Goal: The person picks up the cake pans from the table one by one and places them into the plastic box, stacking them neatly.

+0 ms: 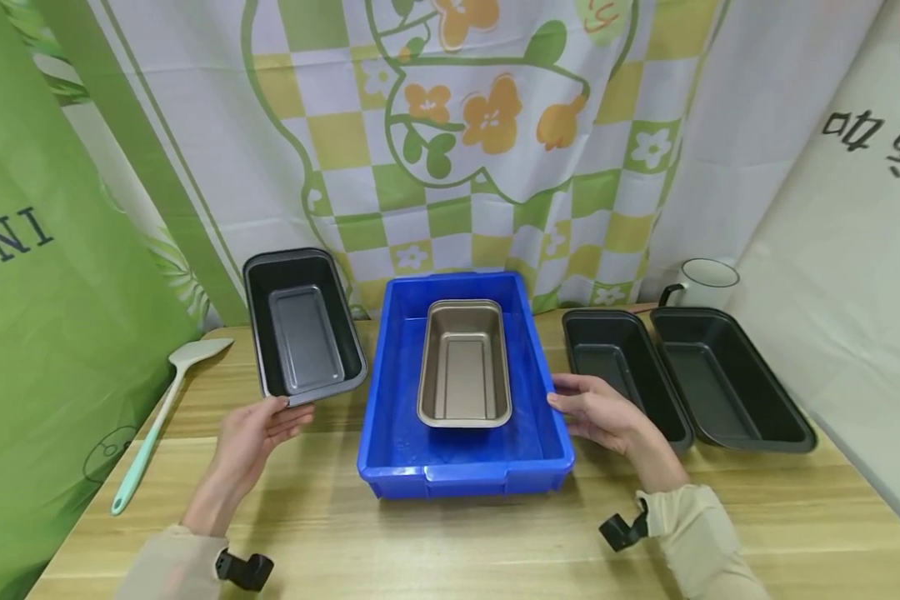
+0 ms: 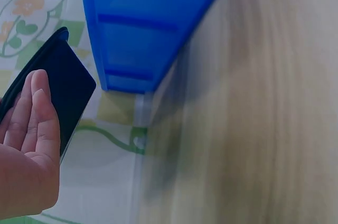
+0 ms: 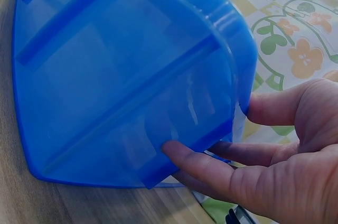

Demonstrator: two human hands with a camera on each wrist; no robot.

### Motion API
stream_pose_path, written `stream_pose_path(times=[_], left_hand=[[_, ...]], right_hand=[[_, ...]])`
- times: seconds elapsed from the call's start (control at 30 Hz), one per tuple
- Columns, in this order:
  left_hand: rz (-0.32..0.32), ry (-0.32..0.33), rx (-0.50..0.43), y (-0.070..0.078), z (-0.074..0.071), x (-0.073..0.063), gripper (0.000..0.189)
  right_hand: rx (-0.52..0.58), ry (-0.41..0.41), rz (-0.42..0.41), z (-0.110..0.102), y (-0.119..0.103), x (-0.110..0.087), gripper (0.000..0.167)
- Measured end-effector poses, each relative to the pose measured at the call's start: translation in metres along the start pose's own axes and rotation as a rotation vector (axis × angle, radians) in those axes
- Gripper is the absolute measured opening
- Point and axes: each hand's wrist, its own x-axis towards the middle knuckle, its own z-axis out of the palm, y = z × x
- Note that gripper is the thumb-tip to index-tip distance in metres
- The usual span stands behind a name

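Black loaf pan (image 1: pixel 305 337) was tilted left of blue bin (image 1: pixel 465 481) | our left hand (image 1: pixel 251 446) pinched its near rim, right hand (image 1: pixel 603 417) gripped bin's side | one-edge hold risked a tipping drop.

The blue rectangular tub (image 1: pixel 466 481) looks glossy plastic; the leftmost black oblong loaf pan (image 1: pixel 306 337), smooth metal; the tan tabletop (image 1: pixel 435 550), wood-grained.

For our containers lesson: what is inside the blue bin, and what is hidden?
The blue bin holds a gold loaf pan with nothing visible inside. Whatever lies directly beneath the pan is covered and cannot be seen.
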Motion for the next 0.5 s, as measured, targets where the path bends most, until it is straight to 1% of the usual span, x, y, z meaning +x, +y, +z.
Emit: stream_pose_path(times=[0.13, 0.3, 0.5], left_hand=[[0.018, -0.028, -0.004, 0.008, 0.009, 0.004, 0.026], [0.044, -0.063, 0.027, 0.016, 0.022, 0.009, 0.027], [0.063, -0.072, 0.056, 0.024, 0.043, 0.014, 0.022]], right_hand=[[-0.001, 0.003, 0.000, 0.001, 0.000, -0.001, 0.057], [0.002, 0.003, 0.000, 0.000, 0.001, 0.000, 0.057], [0.000, 0.004, -0.003, 0.000, 0.000, 0.000, 0.058]])
